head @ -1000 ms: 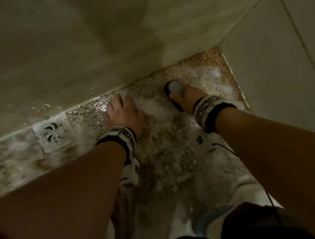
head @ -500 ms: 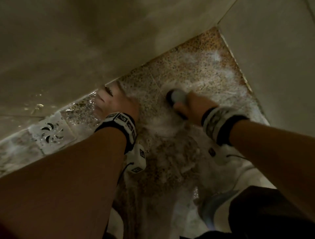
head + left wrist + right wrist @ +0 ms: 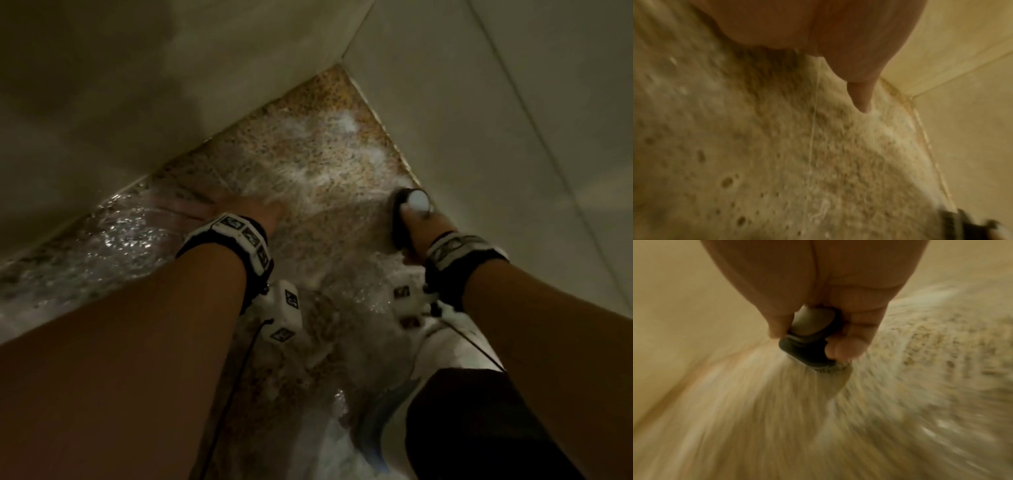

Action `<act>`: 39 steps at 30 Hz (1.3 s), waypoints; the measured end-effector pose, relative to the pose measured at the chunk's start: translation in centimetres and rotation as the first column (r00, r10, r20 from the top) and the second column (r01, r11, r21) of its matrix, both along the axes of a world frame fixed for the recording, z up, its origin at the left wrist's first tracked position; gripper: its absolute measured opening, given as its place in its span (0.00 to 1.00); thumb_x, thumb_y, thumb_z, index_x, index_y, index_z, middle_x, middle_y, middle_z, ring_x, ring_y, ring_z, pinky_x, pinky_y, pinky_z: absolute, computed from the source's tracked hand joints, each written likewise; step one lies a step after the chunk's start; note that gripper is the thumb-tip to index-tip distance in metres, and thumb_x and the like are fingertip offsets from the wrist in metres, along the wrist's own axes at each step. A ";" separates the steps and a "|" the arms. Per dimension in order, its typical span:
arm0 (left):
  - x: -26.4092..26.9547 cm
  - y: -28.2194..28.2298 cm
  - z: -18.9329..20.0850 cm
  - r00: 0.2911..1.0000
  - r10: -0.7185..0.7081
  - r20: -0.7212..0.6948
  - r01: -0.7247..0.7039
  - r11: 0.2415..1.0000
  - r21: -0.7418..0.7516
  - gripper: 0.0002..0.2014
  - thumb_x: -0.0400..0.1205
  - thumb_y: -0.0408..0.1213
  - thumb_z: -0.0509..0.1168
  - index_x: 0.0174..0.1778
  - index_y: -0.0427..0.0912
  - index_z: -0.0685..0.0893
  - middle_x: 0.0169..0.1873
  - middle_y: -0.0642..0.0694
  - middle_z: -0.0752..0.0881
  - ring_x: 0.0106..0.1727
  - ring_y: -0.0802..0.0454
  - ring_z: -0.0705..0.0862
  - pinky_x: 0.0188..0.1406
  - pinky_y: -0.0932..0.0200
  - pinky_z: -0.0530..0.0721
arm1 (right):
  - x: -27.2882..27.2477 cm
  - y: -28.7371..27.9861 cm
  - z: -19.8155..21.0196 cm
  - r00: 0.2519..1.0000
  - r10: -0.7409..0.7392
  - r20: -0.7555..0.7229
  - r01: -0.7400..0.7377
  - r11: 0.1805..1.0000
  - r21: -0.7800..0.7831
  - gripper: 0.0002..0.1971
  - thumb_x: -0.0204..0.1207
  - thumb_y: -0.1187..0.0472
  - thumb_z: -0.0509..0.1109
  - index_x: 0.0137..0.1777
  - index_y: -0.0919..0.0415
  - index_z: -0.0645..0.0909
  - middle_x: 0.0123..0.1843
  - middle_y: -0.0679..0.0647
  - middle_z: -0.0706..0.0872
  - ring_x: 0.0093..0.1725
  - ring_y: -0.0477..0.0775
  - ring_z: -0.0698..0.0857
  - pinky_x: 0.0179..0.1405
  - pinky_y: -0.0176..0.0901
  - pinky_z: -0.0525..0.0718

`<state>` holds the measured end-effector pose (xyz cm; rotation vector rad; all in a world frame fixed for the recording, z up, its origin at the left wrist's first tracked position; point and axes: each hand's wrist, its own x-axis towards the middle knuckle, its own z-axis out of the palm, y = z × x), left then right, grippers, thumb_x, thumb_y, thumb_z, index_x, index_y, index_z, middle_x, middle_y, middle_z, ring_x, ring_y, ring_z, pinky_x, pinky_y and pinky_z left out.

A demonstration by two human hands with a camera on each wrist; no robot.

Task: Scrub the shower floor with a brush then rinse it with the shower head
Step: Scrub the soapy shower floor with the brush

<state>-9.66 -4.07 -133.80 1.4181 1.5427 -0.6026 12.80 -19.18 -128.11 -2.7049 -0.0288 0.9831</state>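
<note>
Head view: the floor (image 3: 308, 164) is a speckled stone wedge narrowing toward 12 o'clock, where two tiled walls (image 3: 479, 102) meet in a corner. Open floor lies between the two hands and up toward the corner; the right edge, along the wall base, is tight. White foam (image 3: 342, 123) streaks the middle and the corner area; wet glints sit at 9 o'clock by the left wall base.

The right hand (image 3: 423, 228) is at 3 o'clock, fingers curled round the brush (image 3: 409, 212), which sits on the floor just beside the right wall. The left hand (image 3: 236, 212) is at 10 o'clock, fingers stretched out flat and blurred toward the wet patch, holding nothing; whether it touches the floor cannot be told.

Both wrists wear bands (image 3: 239, 240) with square black-and-white markers; no writing can be read on them or on the brush. A white shoe (image 3: 442, 346) and a dark trouser leg (image 3: 479, 428) sit at 5 o'clock.

Right wrist view alone shows the grip: thumb on one side, fingers (image 3: 840, 350) on the other of the dark brush body (image 3: 803, 353), pale top above, bristles on the foam. Left wrist view alone shows one finger (image 3: 861, 97) pointing at the floor, a thin grout line, bubbles in the foam, and the wall corner at 3 o'clock. Both wrist views are blurred.
</note>
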 end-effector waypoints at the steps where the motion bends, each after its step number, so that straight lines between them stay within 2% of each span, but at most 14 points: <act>1: 0.3 -0.2 0.4 1.000 -0.017 -0.001 0.017 0.999 -0.049 0.56 0.74 0.81 0.61 0.91 0.46 0.60 0.89 0.38 0.63 0.83 0.29 0.69 0.81 0.32 0.71 | 1.5 0.1 -0.4 0.989 -0.149 -0.026 0.150 0.987 0.057 0.35 0.80 0.35 0.68 0.74 0.65 0.75 0.59 0.65 0.85 0.42 0.68 0.89 0.48 0.65 0.91; 4: 0.7 -0.7 1.3 0.994 0.063 0.087 -0.056 0.995 -0.083 0.47 0.85 0.67 0.63 0.91 0.39 0.59 0.90 0.37 0.61 0.86 0.32 0.66 0.83 0.40 0.67 | 3.6 1.5 -0.9 0.975 -0.213 -0.056 0.217 0.973 0.075 0.36 0.77 0.33 0.69 0.72 0.64 0.75 0.59 0.64 0.85 0.42 0.69 0.90 0.46 0.68 0.91; 7: 0.8 -1.2 3.2 0.991 0.105 0.082 -0.100 0.993 -0.064 0.54 0.83 0.67 0.66 0.91 0.32 0.52 0.89 0.34 0.59 0.86 0.30 0.65 0.82 0.40 0.67 | 3.5 3.5 -0.8 0.997 -0.069 -0.034 0.070 0.997 0.025 0.28 0.80 0.34 0.66 0.48 0.63 0.77 0.42 0.62 0.86 0.42 0.70 0.91 0.48 0.70 0.90; 8: 0.7 -1.2 3.4 0.987 0.145 0.070 -0.139 0.987 -0.084 0.55 0.82 0.67 0.66 0.90 0.30 0.51 0.89 0.33 0.59 0.85 0.30 0.65 0.81 0.40 0.67 | 3.3 4.0 -0.6 1.000 -0.013 -0.023 0.013 1.000 -0.009 0.26 0.81 0.36 0.65 0.45 0.63 0.77 0.41 0.61 0.86 0.45 0.70 0.91 0.50 0.68 0.90; 11: 0.8 -1.2 3.6 0.982 0.186 0.044 -0.183 0.981 -0.065 0.58 0.80 0.67 0.68 0.91 0.30 0.48 0.90 0.33 0.57 0.85 0.30 0.64 0.81 0.39 0.67 | 3.8 6.0 -0.1 0.955 0.290 0.054 -0.286 0.955 -0.072 0.25 0.85 0.43 0.65 0.65 0.66 0.81 0.57 0.62 0.88 0.59 0.66 0.88 0.59 0.53 0.87; 14: 1.1 -1.2 3.7 0.980 0.197 0.034 -0.195 0.979 -0.054 0.58 0.81 0.67 0.67 0.91 0.32 0.45 0.91 0.32 0.50 0.87 0.29 0.59 0.83 0.37 0.62 | 4.0 10.6 -0.4 0.898 0.428 0.103 -0.422 0.903 -0.078 0.27 0.85 0.45 0.67 0.74 0.65 0.76 0.69 0.62 0.83 0.67 0.64 0.83 0.54 0.44 0.78; 18: 1.1 -1.0 4.1 0.973 0.224 0.056 -0.219 0.973 -0.078 0.55 0.84 0.63 0.67 0.91 0.32 0.44 0.90 0.32 0.52 0.87 0.30 0.61 0.83 0.38 0.63 | 3.6 15.1 -1.2 0.915 0.390 0.104 -0.386 0.921 -0.053 0.31 0.80 0.41 0.71 0.77 0.60 0.74 0.65 0.59 0.85 0.52 0.62 0.84 0.39 0.47 0.79; 21: 0.9 -1.0 3.2 0.975 0.216 0.056 -0.210 0.974 -0.088 0.58 0.79 0.69 0.68 0.91 0.33 0.50 0.89 0.33 0.59 0.84 0.30 0.67 0.81 0.38 0.68 | 4.1 13.0 -0.8 0.916 0.388 0.103 -0.375 0.919 -0.123 0.32 0.80 0.39 0.71 0.75 0.60 0.74 0.61 0.57 0.85 0.50 0.62 0.83 0.45 0.50 0.81; 23: 0.9 -1.1 2.8 0.974 0.221 0.054 -0.216 0.973 -0.079 0.58 0.77 0.72 0.68 0.91 0.33 0.55 0.88 0.33 0.63 0.82 0.30 0.71 0.78 0.39 0.72 | 4.5 9.8 -0.6 0.932 0.345 0.114 -0.327 0.933 -0.148 0.32 0.80 0.41 0.71 0.76 0.61 0.74 0.64 0.58 0.84 0.57 0.64 0.84 0.53 0.50 0.82; 25: 0.8 -1.1 2.9 0.975 0.216 0.059 -0.212 0.975 -0.067 0.60 0.74 0.75 0.67 0.90 0.32 0.58 0.86 0.32 0.68 0.78 0.29 0.75 0.74 0.39 0.76 | 4.3 5.3 -0.4 0.946 0.289 0.147 -0.269 0.952 -0.146 0.31 0.80 0.43 0.72 0.78 0.61 0.73 0.66 0.60 0.84 0.62 0.65 0.84 0.52 0.47 0.80; 29: 0.7 -1.3 2.5 0.983 0.181 0.028 -0.179 0.982 -0.056 0.75 0.56 0.88 0.59 0.89 0.33 0.60 0.84 0.31 0.70 0.75 0.26 0.77 0.73 0.32 0.79 | 4.1 -0.4 -0.7 0.950 0.256 0.176 -0.217 0.952 -0.214 0.33 0.79 0.38 0.70 0.76 0.60 0.73 0.62 0.62 0.87 0.55 0.67 0.88 0.55 0.56 0.87; 34: 1.1 -1.1 4.8 0.977 0.208 0.045 -0.203 0.974 -0.105 0.56 0.81 0.66 0.67 0.91 0.31 0.50 0.89 0.32 0.58 0.84 0.29 0.66 0.80 0.38 0.68 | 4.7 4.3 -1.7 0.938 0.295 0.180 -0.256 0.943 -0.212 0.36 0.80 0.42 0.71 0.82 0.61 0.67 0.71 0.63 0.82 0.64 0.66 0.84 0.53 0.50 0.82; 37: 1.0 -1.0 4.8 0.974 0.222 0.048 -0.215 0.970 -0.112 0.57 0.82 0.63 0.69 0.91 0.32 0.43 0.90 0.33 0.53 0.87 0.31 0.62 0.81 0.40 0.65 | 4.8 10.3 -2.4 0.925 0.347 0.153 -0.311 0.925 -0.220 0.38 0.81 0.40 0.70 0.82 0.63 0.64 0.75 0.64 0.78 0.69 0.67 0.81 0.61 0.55 0.81; 39: 0.7 -1.1 3.9 0.969 0.244 0.038 -0.238 0.965 -0.108 0.66 0.74 0.69 0.73 0.91 0.35 0.37 0.91 0.33 0.47 0.88 0.31 0.58 0.84 0.36 0.63 | 4.4 13.8 -2.7 0.907 0.394 0.151 -0.364 0.911 -0.194 0.38 0.80 0.40 0.70 0.82 0.63 0.66 0.76 0.63 0.78 0.69 0.67 0.81 0.61 0.55 0.81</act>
